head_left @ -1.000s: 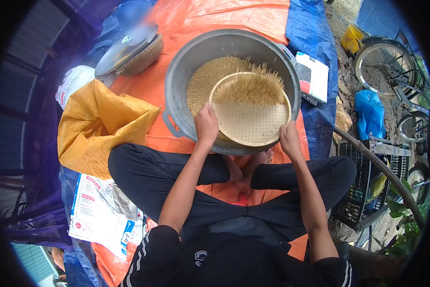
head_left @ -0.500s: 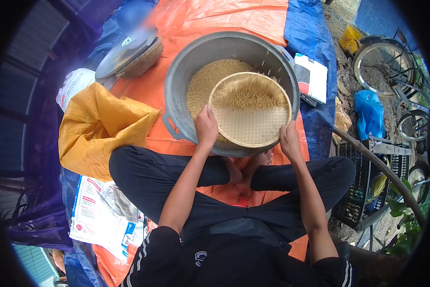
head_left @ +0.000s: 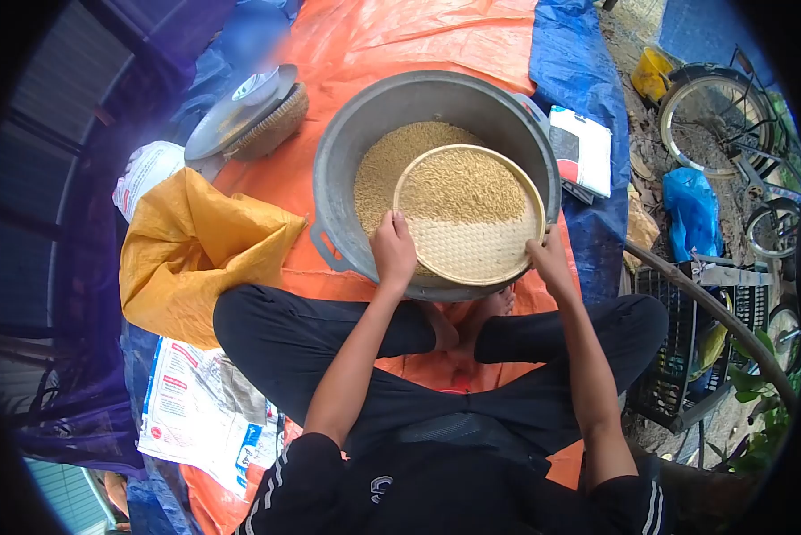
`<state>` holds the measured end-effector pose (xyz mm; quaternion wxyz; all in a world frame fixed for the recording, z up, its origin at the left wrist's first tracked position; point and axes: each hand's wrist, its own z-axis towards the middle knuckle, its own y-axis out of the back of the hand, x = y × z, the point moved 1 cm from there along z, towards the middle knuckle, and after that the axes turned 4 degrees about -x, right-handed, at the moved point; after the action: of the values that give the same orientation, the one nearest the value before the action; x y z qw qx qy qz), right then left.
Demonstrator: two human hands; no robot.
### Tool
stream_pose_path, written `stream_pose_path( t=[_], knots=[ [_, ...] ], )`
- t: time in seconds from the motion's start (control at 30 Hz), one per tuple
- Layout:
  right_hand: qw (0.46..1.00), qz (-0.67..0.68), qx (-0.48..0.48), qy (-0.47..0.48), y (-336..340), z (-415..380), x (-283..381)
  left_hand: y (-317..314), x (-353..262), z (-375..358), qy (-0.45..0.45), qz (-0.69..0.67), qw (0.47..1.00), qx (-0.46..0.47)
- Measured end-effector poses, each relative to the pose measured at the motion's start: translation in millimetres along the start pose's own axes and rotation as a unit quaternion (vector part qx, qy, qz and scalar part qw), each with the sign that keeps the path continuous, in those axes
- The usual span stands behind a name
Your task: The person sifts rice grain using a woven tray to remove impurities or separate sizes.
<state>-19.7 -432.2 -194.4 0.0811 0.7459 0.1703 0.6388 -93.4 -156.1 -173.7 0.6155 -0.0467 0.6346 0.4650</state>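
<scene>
A round woven tray (head_left: 472, 252) is held over a large grey tub (head_left: 336, 160). Yellow-brown grain (head_left: 472, 185) covers the tray's far part, while its near part shows bare weave. My left hand (head_left: 393, 252) grips the tray's left rim, and my right hand (head_left: 550, 257) has its fingers closed on the right rim. More grain (head_left: 378, 169) lies in the tub, left of and behind the tray, partly hidden by it.
An orange tarp (head_left: 400, 40) lies under the tub. At the left are a yellow sack (head_left: 195, 250), a basket (head_left: 271, 125) with a grey lid, and a printed sack (head_left: 195, 401). Folded packaging (head_left: 583, 147), a black crate (head_left: 664, 357) and a bicycle (head_left: 717, 120) stand right.
The grain on the tray was blurred in motion with some in the air; now it rests spread over the far part. The view has shifted slightly.
</scene>
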Motion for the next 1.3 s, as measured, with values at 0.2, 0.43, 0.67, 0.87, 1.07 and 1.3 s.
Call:
stream_pose_path(
  t=[0.2,0.43,0.67,0.87,1.07,1.3],
  knots=[
    [0.992,0.057,0.041,-0.107,-10.4,1.3,4.7,0.4,12.3,8.9,0.019,-0.009,0.999,0.024],
    [0.990,-0.037,-0.055,0.127,-18.9,-10.7,20.1,10.6,-3.5,9.1,-0.031,-0.077,0.995,-0.059],
    [0.988,-0.114,-0.033,0.095,-14.7,-3.2,7.0,1.6,7.2,17.7,-0.041,-0.011,0.999,-0.021],
    [0.990,-0.113,-0.024,0.078,-10.7,-7.4,14.2,8.0,4.0,18.1,0.018,0.029,0.998,0.054],
    [0.980,-0.086,-0.070,0.167,-8.3,-11.8,26.8,7.2,-11.5,15.7,-0.073,-0.065,0.990,-0.097],
    [0.994,-0.097,0.038,-0.023,-4.9,-2.4,-25.7,1.4,18.9,11.7,0.016,0.048,0.998,0.041]
  ],
)
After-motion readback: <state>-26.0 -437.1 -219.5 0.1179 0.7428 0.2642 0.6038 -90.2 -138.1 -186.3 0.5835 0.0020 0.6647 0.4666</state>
